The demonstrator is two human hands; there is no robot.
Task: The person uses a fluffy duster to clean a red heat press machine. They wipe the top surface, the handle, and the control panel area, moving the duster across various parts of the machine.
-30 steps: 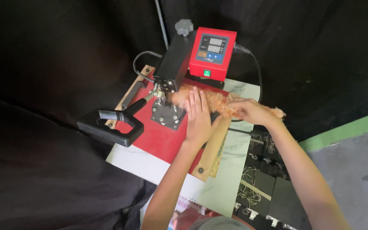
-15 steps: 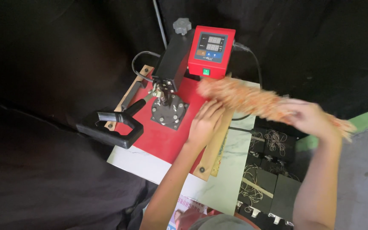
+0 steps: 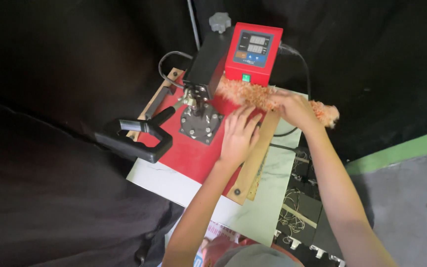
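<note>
orange fuzzy fabric strip (image 3: 253,94) now lies back across the red heat press (image 3: 193,148); right hand (image 3: 295,106) grips it, left hand (image 3: 238,136) rests flat and open.

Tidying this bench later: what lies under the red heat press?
The red heat press sits on a wooden board, itself on a white marble-look tabletop. Anything directly beneath the press is covered.
</note>
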